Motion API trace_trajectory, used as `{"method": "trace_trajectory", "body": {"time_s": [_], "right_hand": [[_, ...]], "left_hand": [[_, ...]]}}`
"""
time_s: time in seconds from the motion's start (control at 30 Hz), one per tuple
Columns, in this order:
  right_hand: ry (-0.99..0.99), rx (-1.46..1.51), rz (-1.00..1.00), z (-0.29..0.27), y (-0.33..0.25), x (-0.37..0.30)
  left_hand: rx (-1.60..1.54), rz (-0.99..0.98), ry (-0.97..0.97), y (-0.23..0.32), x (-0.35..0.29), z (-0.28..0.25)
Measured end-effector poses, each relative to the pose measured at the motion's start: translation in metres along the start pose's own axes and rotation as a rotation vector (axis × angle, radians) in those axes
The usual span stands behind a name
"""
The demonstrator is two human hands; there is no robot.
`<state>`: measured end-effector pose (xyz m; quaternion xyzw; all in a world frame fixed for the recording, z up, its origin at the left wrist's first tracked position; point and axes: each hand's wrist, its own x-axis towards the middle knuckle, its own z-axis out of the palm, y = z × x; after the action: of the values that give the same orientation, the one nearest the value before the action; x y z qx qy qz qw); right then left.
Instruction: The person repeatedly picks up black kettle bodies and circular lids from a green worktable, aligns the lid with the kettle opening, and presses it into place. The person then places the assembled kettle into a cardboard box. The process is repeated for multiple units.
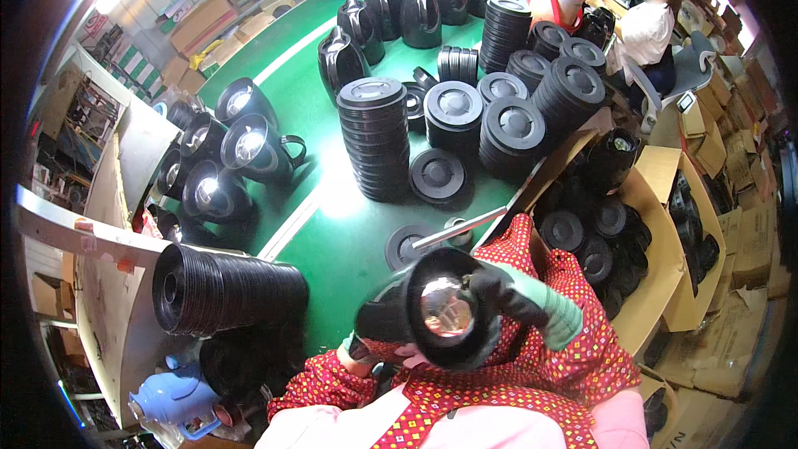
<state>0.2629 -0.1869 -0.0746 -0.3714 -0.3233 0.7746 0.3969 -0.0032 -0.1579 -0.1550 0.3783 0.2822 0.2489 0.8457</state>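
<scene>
In front of my chest is a black vacuum jug [395,313], tilted so that its round opening and shiny silver liner face me. My right hand [517,299], in a black and green glove, grips the jug's rim on the right. Low on the jug's left side is my left hand [359,349]; the glove's green cuff shows, while the jug's body hides most of its fingers. Just beyond the jug, a black round disc [407,245] lies on the green table [332,258], with a pale rod [461,229] slanting over it.
Stacked black discs [374,141] stand ahead, with upright black jugs [420,17] behind them. Jugs on their sides [249,145] and a lying disc stack [241,287] are left. A carton of black parts [652,274] is right. Another person [648,33] sits far right.
</scene>
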Motion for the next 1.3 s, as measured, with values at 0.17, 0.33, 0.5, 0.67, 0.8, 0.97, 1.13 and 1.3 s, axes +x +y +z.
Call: {"method": "trace_trajectory", "body": {"time_s": [0.17, 0.33, 0.5, 0.67, 0.8, 0.97, 1.13, 1.3], "right_hand": [[0.53, -1.451, -0.247, -0.036, -0.028, 0.11], [0.676, -1.734, 0.026, -0.065, 0.008, 0.202], [0.791, -1.665, 0.012, -0.063, 0.017, 0.203], [0.738, -1.295, -0.434, -0.026, -0.018, 0.118], [0.388, -1.169, -0.643, 0.014, -0.035, 0.034], [0.4, -1.164, -0.575, 0.031, -0.021, -0.018], [0.419, -1.176, -0.651, 0.038, -0.017, -0.05], [0.545, -0.865, -0.592, 0.037, -0.013, -0.079]], "left_hand": [[-0.01, 0.026, 0.04, 0.031, -0.003, -0.021], [-0.001, 0.022, 0.094, 0.042, -0.013, -0.035], [-0.015, 0.02, 0.102, 0.042, -0.011, -0.042], [-0.013, 0.046, 0.07, 0.045, 0.001, -0.035], [-0.015, 0.075, 0.045, 0.036, 0.01, -0.025], [-0.018, 0.108, -0.011, 0.026, 0.016, -0.007], [0.008, 0.151, -0.046, 0.02, 0.013, 0.009], [0.897, 0.643, 0.083, 0.061, 0.001, 0.025]]}}
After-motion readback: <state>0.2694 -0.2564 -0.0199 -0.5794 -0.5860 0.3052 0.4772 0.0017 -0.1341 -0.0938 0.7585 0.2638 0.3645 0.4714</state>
